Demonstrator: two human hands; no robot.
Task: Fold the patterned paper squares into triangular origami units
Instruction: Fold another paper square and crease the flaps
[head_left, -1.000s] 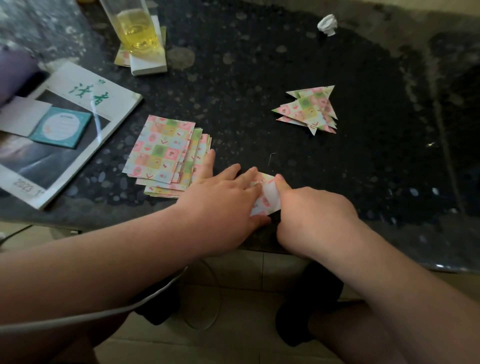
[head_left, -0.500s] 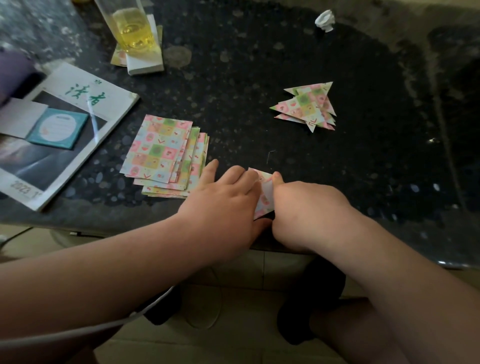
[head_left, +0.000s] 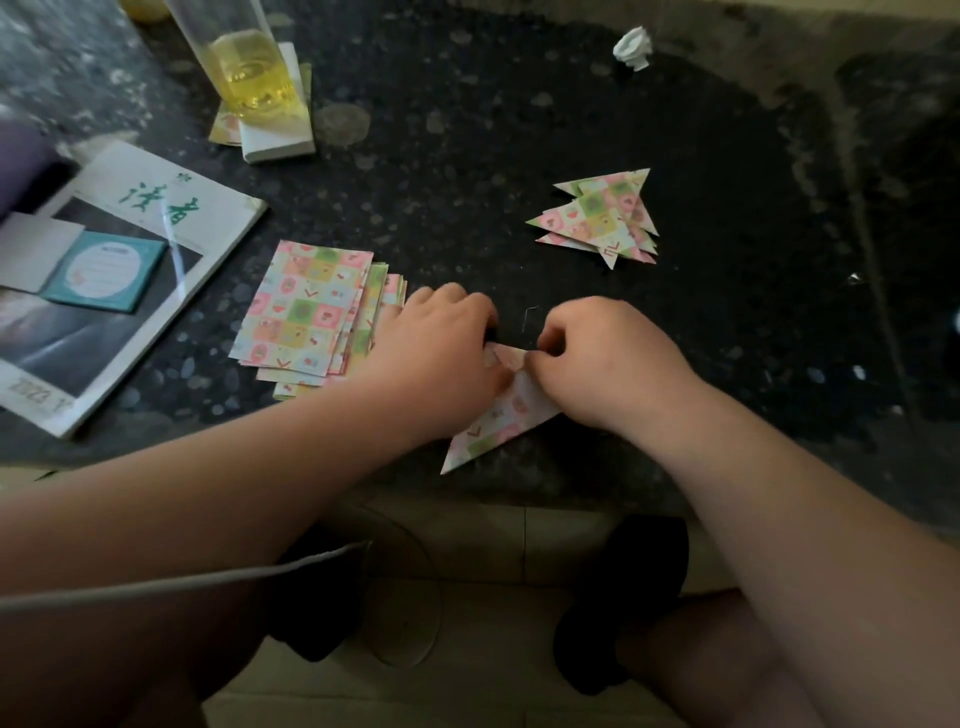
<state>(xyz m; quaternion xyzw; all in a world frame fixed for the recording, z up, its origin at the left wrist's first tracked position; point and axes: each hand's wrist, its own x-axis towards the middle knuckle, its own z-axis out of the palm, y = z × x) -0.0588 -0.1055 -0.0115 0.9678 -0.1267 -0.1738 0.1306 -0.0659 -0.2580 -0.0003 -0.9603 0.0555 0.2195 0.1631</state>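
We've got both hands pinching the half-folded paper (head_left: 498, 415), left hand (head_left: 441, 358) and right hand (head_left: 608, 364) meeting at its top corner, long edge running down-left toward us.

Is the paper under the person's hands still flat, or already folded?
Folded. The paper shows a pointed triangular shape with a white flap turned over, pinched between left hand and right hand.

Title: two large green Chinese characters, 读者, are printed on the white cover of the glossy magazine (head_left: 111, 280); 
Date: grey digits, seemingly 2023 followed by 1, are seen at its near corner; 
Teal card (head_left: 106, 270): lettering too small to be read
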